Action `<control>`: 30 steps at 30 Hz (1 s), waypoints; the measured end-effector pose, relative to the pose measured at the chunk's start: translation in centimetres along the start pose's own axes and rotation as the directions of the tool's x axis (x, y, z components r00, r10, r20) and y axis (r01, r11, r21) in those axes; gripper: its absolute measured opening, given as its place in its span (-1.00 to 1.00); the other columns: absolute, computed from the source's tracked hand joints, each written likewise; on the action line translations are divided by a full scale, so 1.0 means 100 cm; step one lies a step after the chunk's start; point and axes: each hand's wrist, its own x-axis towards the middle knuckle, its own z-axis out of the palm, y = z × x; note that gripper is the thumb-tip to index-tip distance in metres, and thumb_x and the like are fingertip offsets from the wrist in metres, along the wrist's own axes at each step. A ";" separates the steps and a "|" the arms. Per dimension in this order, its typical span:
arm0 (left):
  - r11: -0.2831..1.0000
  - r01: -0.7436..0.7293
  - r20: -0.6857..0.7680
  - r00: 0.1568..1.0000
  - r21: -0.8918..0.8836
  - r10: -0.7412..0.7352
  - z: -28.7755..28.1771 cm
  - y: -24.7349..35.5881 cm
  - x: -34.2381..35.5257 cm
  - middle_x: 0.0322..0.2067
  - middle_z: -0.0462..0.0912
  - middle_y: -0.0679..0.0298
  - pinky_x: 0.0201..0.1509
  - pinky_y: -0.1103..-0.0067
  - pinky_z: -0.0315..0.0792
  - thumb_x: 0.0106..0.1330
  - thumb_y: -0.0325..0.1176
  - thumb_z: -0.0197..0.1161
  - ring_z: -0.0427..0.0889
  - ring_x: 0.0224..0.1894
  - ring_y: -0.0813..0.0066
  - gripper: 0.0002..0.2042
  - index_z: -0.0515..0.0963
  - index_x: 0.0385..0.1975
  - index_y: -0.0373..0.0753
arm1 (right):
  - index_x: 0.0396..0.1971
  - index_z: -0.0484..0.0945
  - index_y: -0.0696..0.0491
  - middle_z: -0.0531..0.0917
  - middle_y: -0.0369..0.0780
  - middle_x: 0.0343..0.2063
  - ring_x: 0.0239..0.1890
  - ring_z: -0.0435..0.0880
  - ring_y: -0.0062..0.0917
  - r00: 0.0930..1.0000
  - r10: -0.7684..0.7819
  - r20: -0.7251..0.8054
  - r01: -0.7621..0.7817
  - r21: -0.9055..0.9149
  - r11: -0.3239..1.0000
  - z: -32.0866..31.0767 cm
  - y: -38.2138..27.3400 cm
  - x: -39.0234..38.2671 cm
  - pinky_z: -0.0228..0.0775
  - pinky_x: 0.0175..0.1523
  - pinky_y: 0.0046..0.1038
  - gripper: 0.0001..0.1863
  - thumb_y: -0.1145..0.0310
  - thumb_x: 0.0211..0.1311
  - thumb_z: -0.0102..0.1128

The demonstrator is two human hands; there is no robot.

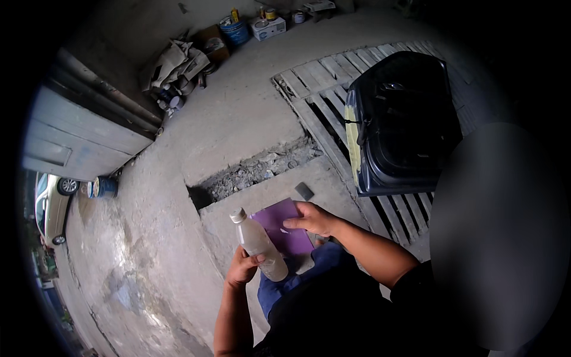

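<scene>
My left hand (242, 266) is closed around the lower part of a cloudy plastic bottle (257, 238). The bottle leans up and to the left, its pale cap on. Between the thumb and fingers of my right hand (315, 219) is a flat purple sheet (275, 219) that resembles sandpaper, with a small pale mark near my thumb. The bottle overlaps the sheet's left edge. Just beyond my right hand, a small dark grey block (304, 190) lies on the concrete.
A dark car door (410, 113) with yellow masking along one edge rests on slatted boards (315, 74) at the right. Ahead runs a rubble-filled trench (256, 172). Cans, a blue bucket (236, 32) and scrap cardboard (178, 62) line the far wall. A car (55, 208) stands far left.
</scene>
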 end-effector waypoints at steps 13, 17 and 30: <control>0.898 0.269 0.363 0.844 0.348 -0.394 -0.120 0.148 0.233 -0.06 0.54 0.23 0.14 0.45 0.36 -0.01 -0.28 0.43 0.53 -0.01 0.36 -0.33 0.34 0.14 -0.34 | 0.11 0.49 0.14 0.65 -0.20 -0.11 -0.08 0.61 -0.55 0.895 0.006 -0.446 0.059 0.133 0.989 -0.006 -0.034 0.159 0.47 0.02 -0.45 -0.55 0.43 0.19 0.24; 0.815 0.331 0.403 0.741 0.476 -0.536 -0.115 0.171 0.314 -0.07 0.54 0.16 0.09 0.38 0.43 0.04 -0.23 0.38 0.58 -0.04 0.29 -0.36 0.34 0.12 -0.35 | -0.12 0.59 0.17 0.68 -0.24 -0.32 -0.27 0.62 -0.55 0.698 0.000 -0.717 0.234 0.227 0.945 -0.037 -0.012 0.175 0.46 -0.16 -0.48 -0.67 0.39 0.10 0.25; 0.172 0.724 0.082 0.158 0.668 -0.984 -0.059 0.037 0.581 -0.23 0.65 0.00 -0.12 0.19 0.61 0.32 0.05 0.17 0.71 -0.24 0.04 -0.44 0.38 0.09 -0.32 | 0.37 0.09 0.21 0.41 0.13 0.18 0.25 0.40 -0.08 0.092 0.077 -0.993 0.031 0.081 0.996 -0.249 0.121 0.187 0.26 0.30 -0.32 -0.24 0.52 0.06 -0.05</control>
